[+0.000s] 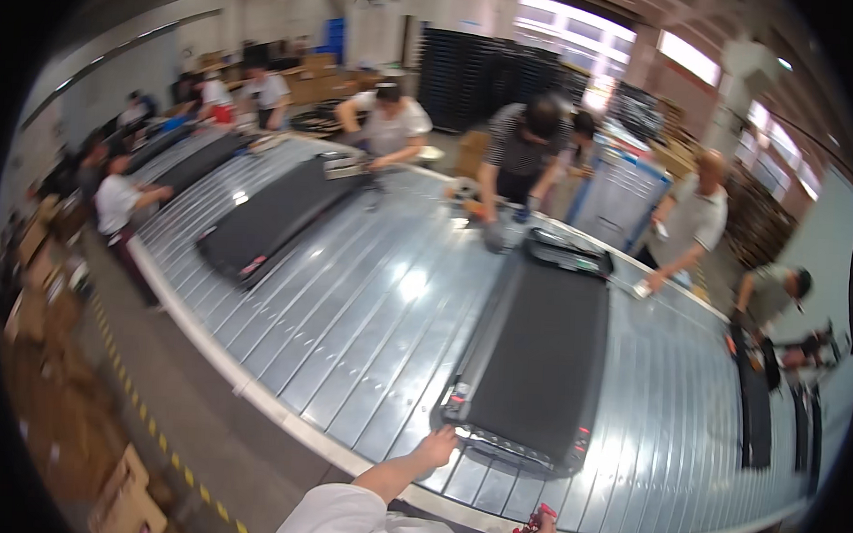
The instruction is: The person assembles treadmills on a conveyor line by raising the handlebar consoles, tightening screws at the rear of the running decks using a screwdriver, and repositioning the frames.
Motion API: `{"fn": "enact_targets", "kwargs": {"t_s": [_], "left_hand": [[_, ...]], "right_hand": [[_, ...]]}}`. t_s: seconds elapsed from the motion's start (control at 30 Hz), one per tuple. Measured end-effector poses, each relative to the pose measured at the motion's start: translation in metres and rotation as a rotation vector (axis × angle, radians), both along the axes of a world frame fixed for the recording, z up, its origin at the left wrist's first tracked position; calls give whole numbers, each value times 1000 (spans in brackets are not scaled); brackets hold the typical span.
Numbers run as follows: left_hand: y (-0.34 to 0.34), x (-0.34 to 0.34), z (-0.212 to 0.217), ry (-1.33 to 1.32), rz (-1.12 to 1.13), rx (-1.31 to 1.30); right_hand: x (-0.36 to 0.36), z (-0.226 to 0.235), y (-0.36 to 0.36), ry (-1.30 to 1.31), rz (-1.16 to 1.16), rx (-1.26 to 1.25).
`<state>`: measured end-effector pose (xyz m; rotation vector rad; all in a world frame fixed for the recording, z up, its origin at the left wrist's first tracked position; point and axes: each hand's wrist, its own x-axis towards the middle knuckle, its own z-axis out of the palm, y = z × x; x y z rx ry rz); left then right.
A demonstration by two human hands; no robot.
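Black flat machine (536,346): one, flat on the slatted metal tabletop (368,321), ahead of the person, long sides running away, red marks at its near corners.
Left grip (436,446): at the machine's near left corner; whether clenched or merely resting, cannot tell.
Right grip (542,532): grasping a small red item (547,511), by the tabletop's near edge.
Striped-shirt person (519,143): across, near the machine's far end.
Second black machine (283,214): on the tabletop, well apart, to the left.
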<state>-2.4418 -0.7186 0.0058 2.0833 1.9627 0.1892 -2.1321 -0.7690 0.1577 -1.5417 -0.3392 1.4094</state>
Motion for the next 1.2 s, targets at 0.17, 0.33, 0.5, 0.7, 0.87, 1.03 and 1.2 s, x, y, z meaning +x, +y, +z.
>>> {"fn": "enact_targets", "kwargs": {"t_s": [0.17,0.33,0.5,0.7,0.87,1.03,1.2], "left_hand": [[-144,62,-8,-48,295,-118],[-310,147,-20,-118,777,-172],[-442,237,-21,-294,1046,-701],[-462,282,-34,-348,819,-721],[-437,286,-28,-375,528,-634],[-291,207,-35,-290,505,-688],[-233,196,-53,-395,484,-469]], "right_hand": [[83,-10,-22,-47,298,147],[158,-17,-39,-61,484,235],[199,-12,-51,-1,561,160],[218,9,-52,1,612,162],[219,32,-51,-28,565,115],[208,-2,-40,32,538,143],[189,0,-37,30,595,158]]}}
